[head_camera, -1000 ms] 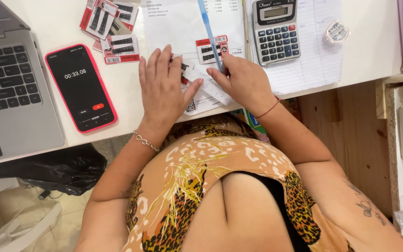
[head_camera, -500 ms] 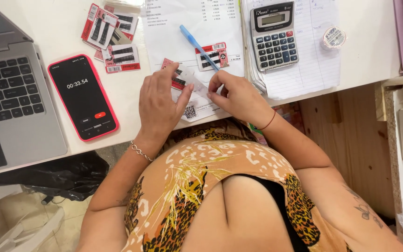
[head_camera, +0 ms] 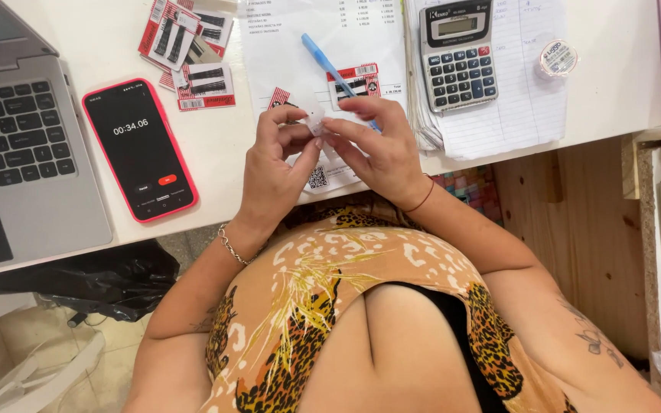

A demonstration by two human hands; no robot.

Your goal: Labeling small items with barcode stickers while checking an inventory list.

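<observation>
Both hands had lifted off the paper sheet (head_camera: 323, 38) and met above the desk edge. My left hand (head_camera: 273, 164) and right hand (head_camera: 380, 149) pinched a small clear packet (head_camera: 314, 121) between fingertips, the blue pen (head_camera: 330, 70) lying just beyond.

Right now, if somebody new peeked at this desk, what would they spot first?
Probably the two hands at the middle of the white desk: the left hand and the right hand pinch a small clear packet between their fingertips. Next, the red-cased phone with a running timer, left of the hands, and the grey calculator at the top right.
</observation>
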